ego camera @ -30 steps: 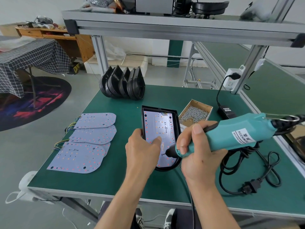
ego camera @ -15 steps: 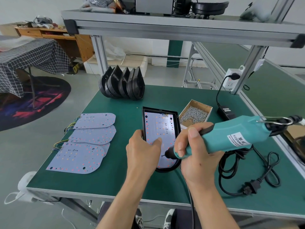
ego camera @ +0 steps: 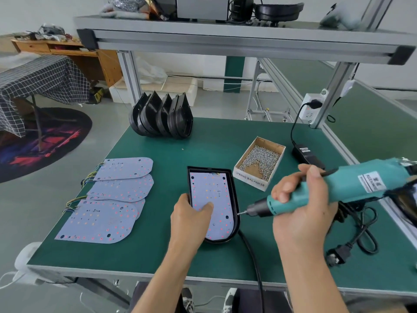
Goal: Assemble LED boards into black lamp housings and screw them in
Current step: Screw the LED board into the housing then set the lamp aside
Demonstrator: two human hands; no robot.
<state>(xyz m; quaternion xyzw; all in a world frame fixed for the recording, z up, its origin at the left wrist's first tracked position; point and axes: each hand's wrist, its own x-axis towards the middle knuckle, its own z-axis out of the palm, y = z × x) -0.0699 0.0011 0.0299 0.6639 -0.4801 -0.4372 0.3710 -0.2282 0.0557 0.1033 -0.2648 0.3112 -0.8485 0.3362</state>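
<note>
A black lamp housing (ego camera: 234,199) lies flat on the green table (ego camera: 214,141) with a pale LED board (ego camera: 211,190) seated inside it. My left hand (ego camera: 189,220) holds the housing's left rim, thumb pressing on the board. My right hand (ego camera: 302,213) grips a teal electric screwdriver (ego camera: 338,188); its bit points left, just off the housing's right rim. Several loose LED boards (ego camera: 108,199) with coloured wires lie overlapped at the left. Several empty black housings (ego camera: 162,116) stand on edge at the back.
A cardboard box of screws (ego camera: 259,159) sits right of the housing. A black power adapter (ego camera: 304,152) and coiled cable with plug (ego camera: 352,236) lie at the right. An aluminium frame post with a socket (ego camera: 313,107) stands at the back right.
My right hand has drawn the screwdriver right and up, taking the bit off the board to beside the housing's right rim. My left hand keeps its hold.
</note>
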